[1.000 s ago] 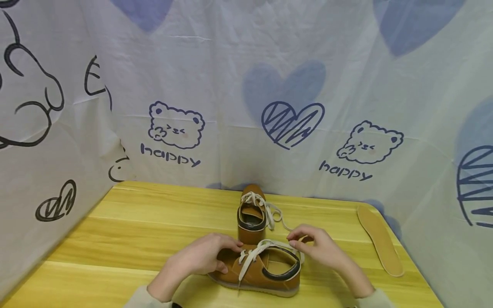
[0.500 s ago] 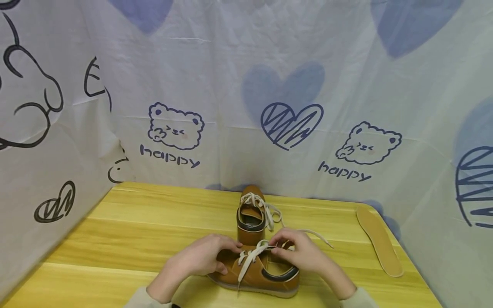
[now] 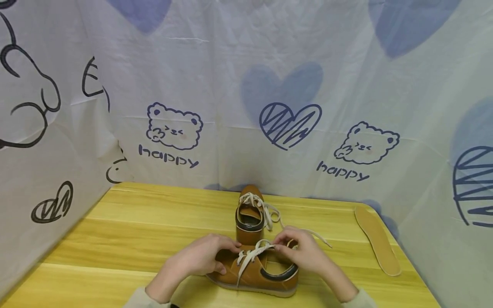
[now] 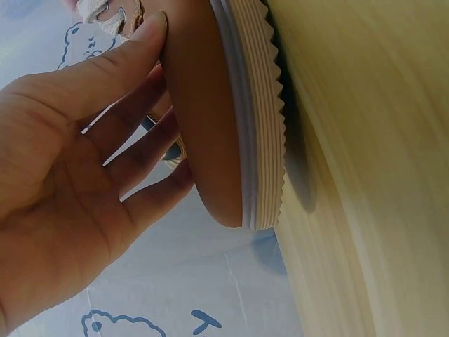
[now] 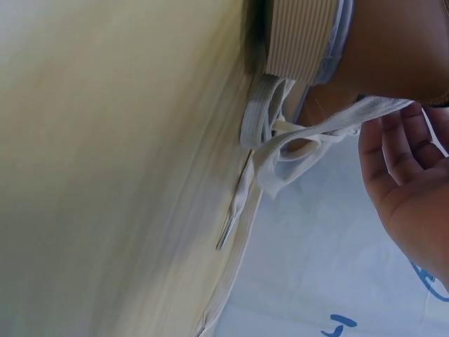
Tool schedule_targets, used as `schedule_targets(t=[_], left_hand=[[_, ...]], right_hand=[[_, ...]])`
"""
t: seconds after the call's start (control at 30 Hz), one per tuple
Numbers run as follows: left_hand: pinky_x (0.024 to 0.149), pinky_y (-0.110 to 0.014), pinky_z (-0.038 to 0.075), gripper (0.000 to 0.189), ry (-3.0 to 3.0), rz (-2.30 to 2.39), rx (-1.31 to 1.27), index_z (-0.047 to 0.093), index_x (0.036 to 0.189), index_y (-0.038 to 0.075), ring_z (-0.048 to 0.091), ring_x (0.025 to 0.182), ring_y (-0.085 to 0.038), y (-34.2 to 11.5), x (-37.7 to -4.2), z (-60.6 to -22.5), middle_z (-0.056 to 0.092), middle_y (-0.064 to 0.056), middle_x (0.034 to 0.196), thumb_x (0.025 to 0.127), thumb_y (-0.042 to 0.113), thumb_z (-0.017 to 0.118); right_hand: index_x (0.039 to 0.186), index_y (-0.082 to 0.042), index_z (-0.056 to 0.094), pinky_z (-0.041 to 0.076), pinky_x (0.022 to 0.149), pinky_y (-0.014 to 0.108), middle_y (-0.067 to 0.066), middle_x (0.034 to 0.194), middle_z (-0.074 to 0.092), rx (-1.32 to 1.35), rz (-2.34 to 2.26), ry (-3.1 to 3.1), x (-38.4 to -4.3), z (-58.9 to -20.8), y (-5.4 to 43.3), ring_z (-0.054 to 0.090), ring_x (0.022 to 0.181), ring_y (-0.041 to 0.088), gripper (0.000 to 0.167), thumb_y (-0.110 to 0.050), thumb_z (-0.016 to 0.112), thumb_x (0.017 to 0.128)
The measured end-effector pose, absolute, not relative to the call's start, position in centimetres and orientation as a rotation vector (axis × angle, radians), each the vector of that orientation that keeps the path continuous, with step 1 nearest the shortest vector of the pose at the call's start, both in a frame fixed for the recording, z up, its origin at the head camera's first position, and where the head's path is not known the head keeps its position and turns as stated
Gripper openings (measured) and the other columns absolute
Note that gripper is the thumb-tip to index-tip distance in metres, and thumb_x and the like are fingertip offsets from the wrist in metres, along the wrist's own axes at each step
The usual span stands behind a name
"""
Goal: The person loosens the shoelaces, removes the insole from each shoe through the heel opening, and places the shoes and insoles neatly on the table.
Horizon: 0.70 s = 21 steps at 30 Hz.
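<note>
A brown lace-up shoe [image 3: 250,276] lies sideways across the table's front, toe to the left, sole down. My left hand [image 3: 202,256] grips its toe, thumb on the near side and fingers round the far side. In the left wrist view the thumb presses the brown upper [image 4: 200,119] near the lacing. Over the shoe's opening, my right hand [image 3: 302,250] pinches a whitish shoelace [image 3: 265,247] between thumb and fingers. Another length of that shoe's lace [image 3: 243,269] hangs down the near side. In the right wrist view, loose white lace [image 5: 330,130] runs to the fingers.
A second brown shoe [image 3: 249,236] stands just behind, toe towards the back curtain [image 3: 231,158], its laces trailing right. A tan insole [image 3: 377,241] lies at the table's right edge. A lace end [image 3: 321,237] stretches across the wooden table [image 3: 154,214].
My right hand has moved left from the heel to above the shoe's opening, then slightly back right with the lace. A lace end now shows behind it. My left hand keeps its grip.
</note>
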<state>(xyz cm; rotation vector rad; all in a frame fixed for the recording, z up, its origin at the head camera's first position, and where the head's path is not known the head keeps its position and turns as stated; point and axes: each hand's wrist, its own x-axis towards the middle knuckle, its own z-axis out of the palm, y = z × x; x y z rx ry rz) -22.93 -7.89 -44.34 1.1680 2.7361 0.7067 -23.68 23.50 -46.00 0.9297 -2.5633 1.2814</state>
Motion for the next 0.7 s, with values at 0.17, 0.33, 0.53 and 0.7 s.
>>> schedule_targets(t=[0.17,0.33,0.53,0.7], left_hand=[[0.111,-0.048,0.046,0.05,2.737,0.712,1.18,0.075,0.126,0.013,0.061,0.129,-0.029,-7.9,-22.9,-44.4,0.067,0.0,0.139,0.078,0.009,0.089],[0.112,-0.047,0.047,0.051,2.739,0.708,1.189,0.075,0.126,0.014,0.061,0.129,-0.027,-7.8,-23.1,-44.5,0.067,0.0,0.138,0.078,0.009,0.089],[0.111,-0.045,0.047,0.05,2.737,0.702,1.182,0.075,0.127,0.015,0.061,0.13,-0.026,-7.8,-23.1,-44.5,0.067,0.002,0.138,0.079,0.01,0.089],[0.111,-0.046,0.047,0.05,2.739,0.701,1.183,0.075,0.127,0.015,0.061,0.13,-0.026,-7.9,-23.1,-44.5,0.067,0.001,0.139,0.079,0.01,0.089]], right_hand=[[0.097,-0.016,0.076,0.059,0.07,0.029,-0.007,0.09,0.068,0.834,1.265,-2.581,-23.5,-46.0,24.3,0.063,0.082,0.007,0.01,-0.007,0.076,0.093],[0.097,-0.014,0.077,0.059,0.072,0.03,-0.006,0.09,0.068,0.743,1.275,-2.6,-23.3,-46.2,25.5,0.063,0.082,0.008,0.008,-0.007,0.077,0.093],[0.097,-0.012,0.076,0.058,0.07,0.028,-0.006,0.09,0.067,0.677,1.265,-2.611,-23.0,-46.5,27.0,0.063,0.081,0.007,0.008,-0.005,0.077,0.093],[0.095,-0.014,0.075,0.056,0.067,0.026,-0.005,0.09,0.066,0.676,1.228,-2.661,-22.8,-46.7,28.2,0.062,0.08,0.006,0.008,-0.006,0.076,0.093]])
